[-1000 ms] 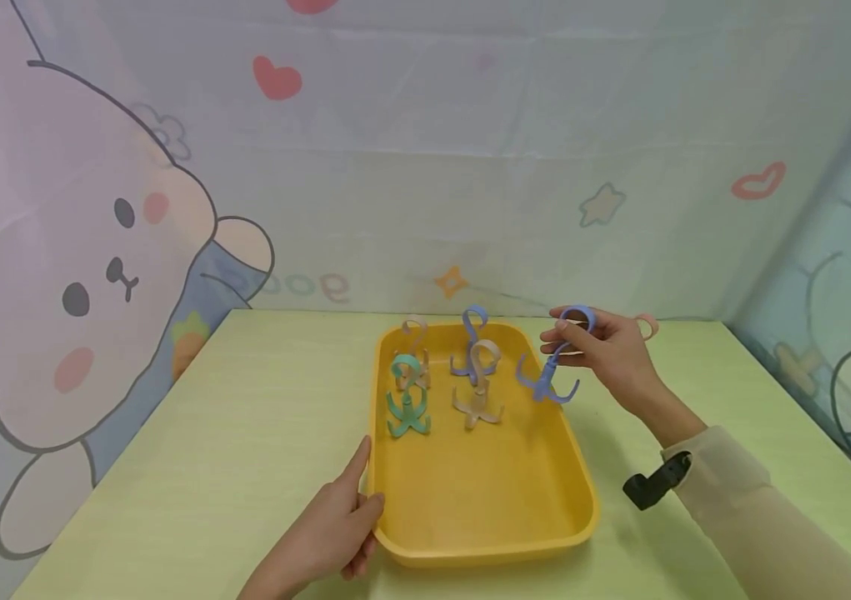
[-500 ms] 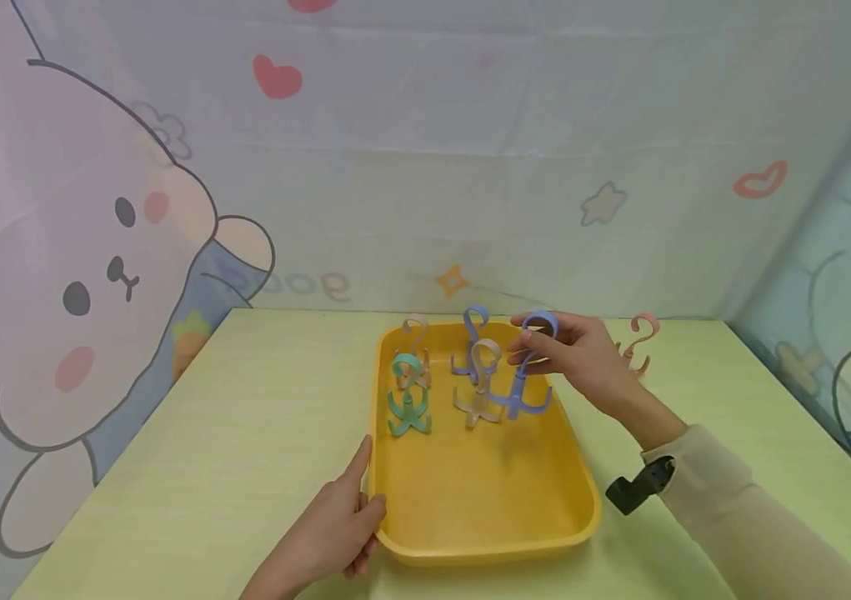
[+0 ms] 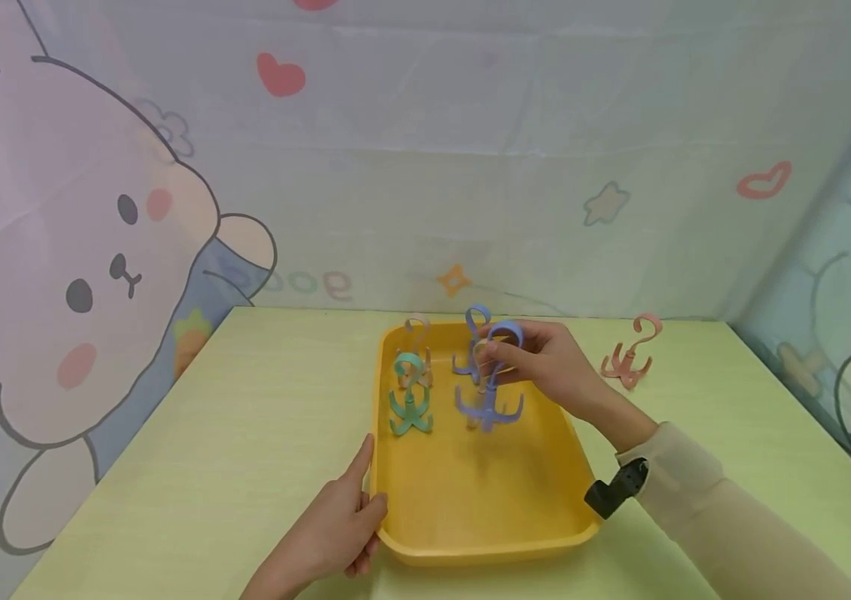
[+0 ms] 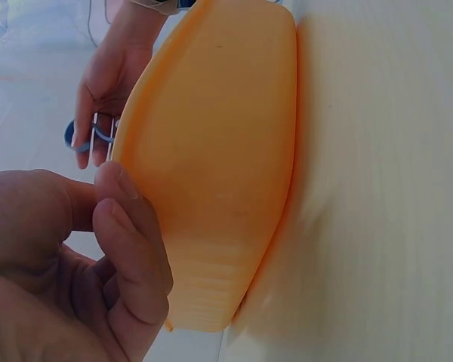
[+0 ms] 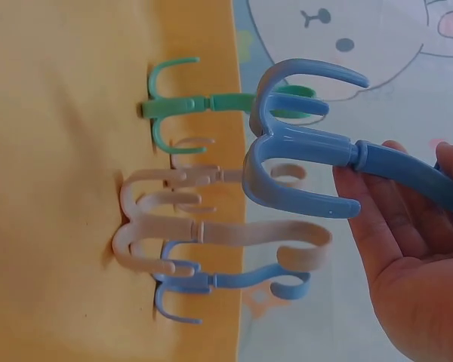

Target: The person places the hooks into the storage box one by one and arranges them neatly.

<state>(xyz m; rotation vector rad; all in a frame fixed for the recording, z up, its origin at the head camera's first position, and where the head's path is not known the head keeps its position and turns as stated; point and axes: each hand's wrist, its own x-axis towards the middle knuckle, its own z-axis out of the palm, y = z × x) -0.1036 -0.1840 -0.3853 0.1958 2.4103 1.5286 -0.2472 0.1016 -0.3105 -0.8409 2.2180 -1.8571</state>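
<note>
My right hand (image 3: 560,375) pinches a blue swivel hook hanger (image 5: 309,147) by its curved top. The hanger's prongs point down above the yellow tray (image 3: 485,508), in front of the hooks standing there. Inside the tray stand a green hook hanger (image 5: 170,106), a second blue one (image 5: 190,283) and two beige ones, a nearer one (image 5: 166,227) and a farther one (image 5: 192,177). In the head view the held hanger and hand partly hide the nearer beige one. At the tray's left side my left hand (image 3: 323,525) grips the rim, index finger along the wall.
On the table (image 3: 282,400) to the right of the tray stands a pink hook hanger (image 3: 626,368). Behind the table hangs a printed cloth (image 3: 410,208) with a cartoon animal. A black strap device (image 3: 616,490) is on the right wrist.
My right hand has carried the blue hook hanger leftward, from the tray's right edge to over its middle. The pink hanger has come into full view. My left hand stays put.
</note>
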